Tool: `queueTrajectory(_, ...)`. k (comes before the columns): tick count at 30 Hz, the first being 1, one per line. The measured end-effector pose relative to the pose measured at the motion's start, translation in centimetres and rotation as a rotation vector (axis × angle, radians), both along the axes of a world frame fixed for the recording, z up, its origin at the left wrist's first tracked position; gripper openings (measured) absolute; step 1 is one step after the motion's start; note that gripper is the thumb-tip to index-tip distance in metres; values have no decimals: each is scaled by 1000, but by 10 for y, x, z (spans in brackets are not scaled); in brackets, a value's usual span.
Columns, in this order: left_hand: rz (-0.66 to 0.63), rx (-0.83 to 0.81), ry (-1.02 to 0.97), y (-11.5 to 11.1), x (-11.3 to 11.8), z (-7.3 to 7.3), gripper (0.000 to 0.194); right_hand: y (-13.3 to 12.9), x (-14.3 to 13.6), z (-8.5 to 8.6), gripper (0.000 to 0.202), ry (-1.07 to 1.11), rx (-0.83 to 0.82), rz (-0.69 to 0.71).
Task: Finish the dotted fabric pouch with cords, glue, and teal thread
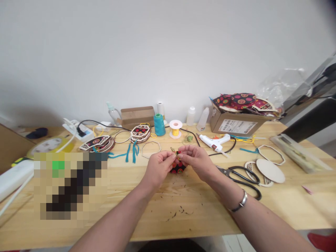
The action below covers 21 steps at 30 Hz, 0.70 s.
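Both hands meet over the middle of the table, pinching a small black fabric piece (178, 168) patterned with red and yellow rounds. My left hand (160, 163) has its thumb and forefinger closed at the top of the piece. From the other side my right hand (195, 160) closes its fingertips on the same upper edge. A thin greenish cord loop (172, 149) sticks up between the fingertips. Where exactly the fingers grip is partly hidden. Beyond the hands lies a pale octagonal ring (151, 149), and black-handled scissors (243, 178) lie beside my right forearm.
A white glue gun (215, 142), teal thread cone (159, 125) and yellow ribbon spool (175, 129) stand behind the hands. At the back right is a cardboard box (236, 122) of patterned pieces. Stacked ornaments (140, 133) and a tape roll (48, 147) are leftward. Dark scraps (181, 210) lie in front.
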<state>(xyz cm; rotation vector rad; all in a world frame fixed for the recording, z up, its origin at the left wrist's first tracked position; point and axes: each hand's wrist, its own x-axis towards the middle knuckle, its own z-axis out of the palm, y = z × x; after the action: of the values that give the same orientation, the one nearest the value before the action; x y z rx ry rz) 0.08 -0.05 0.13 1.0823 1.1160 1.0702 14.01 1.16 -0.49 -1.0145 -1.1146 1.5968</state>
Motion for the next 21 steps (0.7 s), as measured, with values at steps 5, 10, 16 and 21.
queueTrajectory(5,-28,10,25,1,-2,0,23,-1,1,3,36,-94,-57,7)
queueTrajectory(10,-60,1,98,2,-3,-3,22,-2,1,6,40,-138,-19,30)
queueTrajectory(16,-89,26,211,2,-3,-7,22,-1,2,5,28,-48,-22,34)
queueTrajectory(21,-74,50,182,1,-3,-5,22,-1,-2,-3,28,-9,-29,-160)
